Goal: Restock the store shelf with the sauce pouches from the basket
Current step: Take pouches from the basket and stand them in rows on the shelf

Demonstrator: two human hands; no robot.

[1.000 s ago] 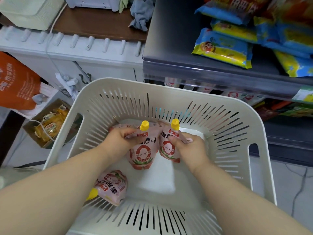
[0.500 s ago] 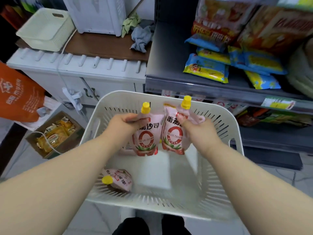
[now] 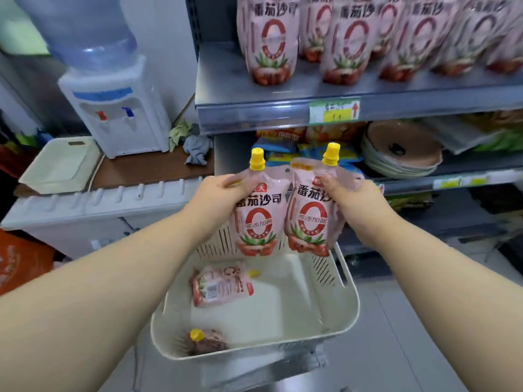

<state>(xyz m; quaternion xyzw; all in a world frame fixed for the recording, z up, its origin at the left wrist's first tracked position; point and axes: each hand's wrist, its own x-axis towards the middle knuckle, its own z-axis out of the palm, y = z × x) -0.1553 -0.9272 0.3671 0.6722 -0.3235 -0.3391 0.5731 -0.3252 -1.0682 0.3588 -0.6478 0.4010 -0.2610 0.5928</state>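
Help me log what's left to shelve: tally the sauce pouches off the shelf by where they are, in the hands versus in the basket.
In the left hand: 1 pouch
In the right hand: 1 pouch
Lying in the basket: 2 pouches
Total: 4

A water dispenser with a blue bottle on top stands on a brown counter, with crumpled cloths just beside its base and a pale tray to its left. An orange bag shows at the lower left edge. To the right, on a lower level, lie blue and yellow snack packets and a stack of round brown lids, and a green and yellow price tag sits higher up.
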